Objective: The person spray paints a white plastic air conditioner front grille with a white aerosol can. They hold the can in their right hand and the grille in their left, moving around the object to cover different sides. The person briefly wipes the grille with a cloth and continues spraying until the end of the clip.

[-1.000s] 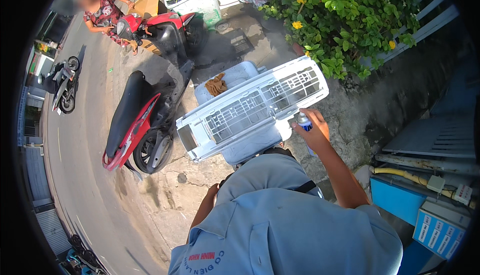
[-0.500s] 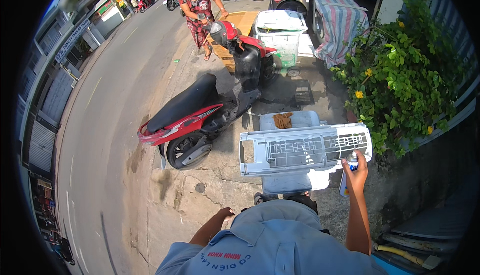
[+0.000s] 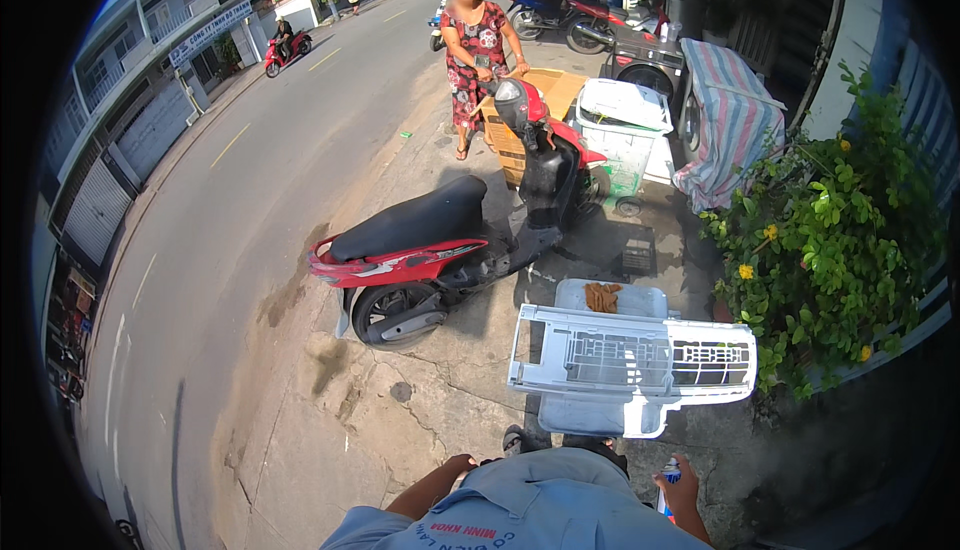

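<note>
Left of centre, red-and-black scooter (image 3: 430,225), parked on concrete (image 3: 300,460). Next, left grip (image 3: 458,464), close to the blue shirt (image 3: 545,495); opening and contents impossible to tell. Farther right, crumpled brown cloth (image 3: 602,297) on a pale blue surface (image 3: 590,420); across that surface, white slatted panel (image 3: 632,358), overhanging left and right. Then spray can (image 3: 669,474), nearer the body than the panel, with right grip (image 3: 685,492) curled round it. Beyond, shrub (image 3: 845,240) with yellow flowers (image 3: 745,271).

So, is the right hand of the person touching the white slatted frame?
Apart. The head view shows it plainly: pavement is visible between the right hand, which holds a spray can, and the white slatted frame.
</note>
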Available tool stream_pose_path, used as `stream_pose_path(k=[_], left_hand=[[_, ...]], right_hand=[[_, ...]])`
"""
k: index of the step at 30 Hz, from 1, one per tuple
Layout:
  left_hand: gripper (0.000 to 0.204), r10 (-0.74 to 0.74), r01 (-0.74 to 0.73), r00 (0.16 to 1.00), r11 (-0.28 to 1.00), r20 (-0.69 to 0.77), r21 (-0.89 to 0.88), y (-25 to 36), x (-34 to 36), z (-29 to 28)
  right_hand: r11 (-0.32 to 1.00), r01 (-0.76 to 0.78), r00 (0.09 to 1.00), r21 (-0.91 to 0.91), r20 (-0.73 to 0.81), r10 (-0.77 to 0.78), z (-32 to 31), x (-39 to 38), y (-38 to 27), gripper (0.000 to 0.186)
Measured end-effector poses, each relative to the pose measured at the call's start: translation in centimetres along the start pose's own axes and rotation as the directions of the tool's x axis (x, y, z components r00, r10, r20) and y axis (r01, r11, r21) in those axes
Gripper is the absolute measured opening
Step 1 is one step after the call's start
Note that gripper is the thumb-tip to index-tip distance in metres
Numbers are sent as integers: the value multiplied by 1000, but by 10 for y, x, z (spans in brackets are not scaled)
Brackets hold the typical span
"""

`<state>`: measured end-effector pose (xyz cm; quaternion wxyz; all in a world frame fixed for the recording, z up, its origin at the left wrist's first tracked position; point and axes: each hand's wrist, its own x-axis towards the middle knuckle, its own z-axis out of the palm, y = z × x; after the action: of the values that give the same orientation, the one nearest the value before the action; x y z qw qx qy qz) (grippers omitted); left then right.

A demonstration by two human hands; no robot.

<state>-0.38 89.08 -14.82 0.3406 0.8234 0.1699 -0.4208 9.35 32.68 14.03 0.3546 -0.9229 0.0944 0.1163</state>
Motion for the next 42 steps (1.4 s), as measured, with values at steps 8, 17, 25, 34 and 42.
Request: stream_pose_path(k=[8,17,25,34,42], left_hand=[[39,-3,-13,998,962,57,273,-13,-20,-1],[48,88,-66,992,975,-92,214,79,17,-88],[58,66,-45,995,969,-79,242,135,18,-51],[70,3,-13,999,975,46,220,135,27,23],[54,-41,30,998,962,37,272,182,14,18]], right_hand=[[942,-61,970,330,-204,134,4,27,-4,52],[40,138,910,990,-143,388,-77,94,-76,57],[497,-52,998,866,35,44,-64,83,-111,70],[735,2,994,678,-80,71,-119,92,-51,61],[363,122,917,924,-245,315,-168,144,2,55]])
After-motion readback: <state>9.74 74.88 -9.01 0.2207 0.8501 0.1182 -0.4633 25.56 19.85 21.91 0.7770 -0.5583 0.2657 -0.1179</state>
